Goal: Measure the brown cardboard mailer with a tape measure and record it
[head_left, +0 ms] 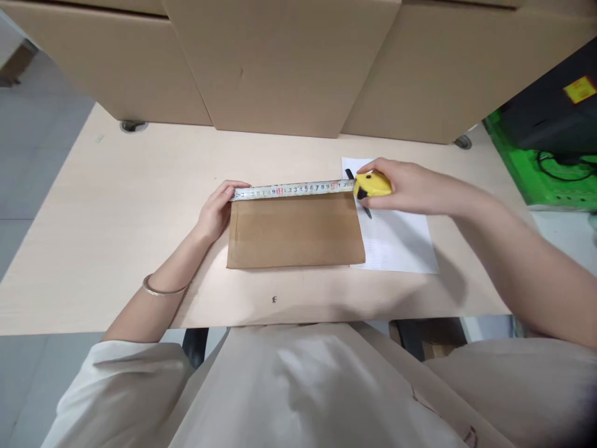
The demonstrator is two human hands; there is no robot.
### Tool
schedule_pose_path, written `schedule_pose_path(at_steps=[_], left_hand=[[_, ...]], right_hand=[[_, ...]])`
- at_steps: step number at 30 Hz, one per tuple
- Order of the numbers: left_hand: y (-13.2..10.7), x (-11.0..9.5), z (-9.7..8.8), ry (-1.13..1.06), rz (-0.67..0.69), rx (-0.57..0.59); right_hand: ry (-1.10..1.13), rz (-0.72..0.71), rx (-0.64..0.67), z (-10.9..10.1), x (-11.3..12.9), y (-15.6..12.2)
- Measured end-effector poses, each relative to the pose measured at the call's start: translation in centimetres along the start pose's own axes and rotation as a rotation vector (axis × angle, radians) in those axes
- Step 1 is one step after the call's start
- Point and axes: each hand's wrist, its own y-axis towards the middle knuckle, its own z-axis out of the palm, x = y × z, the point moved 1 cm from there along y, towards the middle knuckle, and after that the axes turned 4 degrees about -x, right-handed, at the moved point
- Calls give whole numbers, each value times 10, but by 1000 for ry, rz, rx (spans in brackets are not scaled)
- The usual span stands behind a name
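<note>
A brown cardboard box [296,231] lies on the light wooden table in front of me. Along its far edge stretches the blade of a yellow tape measure [374,185], its numbers facing up. My right hand [405,185] is closed around the tape measure's case, just beyond the box's right end. At the box's far left corner, my left hand [217,210] pinches the blade's free end, fingers against the box. Under the right hand lies a white sheet of paper [401,242], with a black pen [367,213] on it, partly hidden by the case.
Large cardboard boxes [280,68] stand in a row along the table's back edge. At the right are a green surface [555,177] and a dark object with a yellow label [581,91] and a black cable. The table [116,218] ends just before my body.
</note>
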Motion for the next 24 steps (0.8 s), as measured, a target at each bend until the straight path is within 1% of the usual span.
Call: schedule_pose_path(at_steps=[1,2,5,8,10,11,13,15,16,17,18,19,20,21,22,23,24], left_hand=[[1,1,-1,-38,8,-22],[3,2,-3,-76,19,-45],[8,5,-5,-179,59,-106],[12,6,-7,-245,59,-153],[14,7,-9,-237,32,-163],[14,6,-10,-221,27,-165],[14,5,-11,-189,38,-170],[14,4,-13,-181,68,-181],[14,3,-13,-188,83,-187],[14,1,-14,-199,94,-190],[13,0,-14,-211,103,-194],[13,-2,-15,-222,109,-199],[13,-3,-16,-231,109,-202],[13,-4,-17,-240,105,-204],[13,-5,-18,-247,98,-201],[13,-5,-19,-257,92,-199],[13,-5,-20,-269,86,-199]], right_hand=[[-57,-10,-59,9,4,-7],[-94,-18,-92,20,10,-14],[-154,-36,-161,51,25,-30],[-237,-94,-278,70,33,-40],[-259,-164,-332,72,32,-42],[-240,-203,-332,70,29,-42],[-122,-276,-277,63,17,-37],[74,-283,-240,53,-1,-27],[159,-240,-256,48,-12,-20],[208,-162,-286,44,-24,-12],[208,-55,-312,42,-36,-4],[162,63,-308,41,-47,4],[84,171,-257,42,-55,10],[-2,250,-166,46,-62,16],[-66,297,-65,50,-67,20],[-96,313,20,55,-69,22],[-96,307,74,60,-71,24]])
